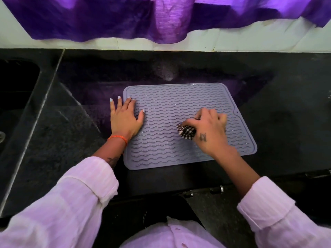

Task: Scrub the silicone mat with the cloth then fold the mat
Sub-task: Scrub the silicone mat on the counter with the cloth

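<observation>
A grey-lilac silicone mat (172,104) with wavy ridges lies flat on the black counter, unfolded. My left hand (125,119) rests flat on the mat's left edge, fingers spread, partly on the counter. My right hand (210,129) sits on the right half of the mat, closed over a bunched black-and-white checked cloth (186,131), which pokes out to the left of my palm and touches the mat. Most of the cloth is hidden under the hand.
The black stone counter (286,113) runs across the view. A dark sink (16,83) is set in at the far left. A purple curtain (161,18) hangs over the white tiled wall behind. The counter's front edge (161,190) is just below the mat.
</observation>
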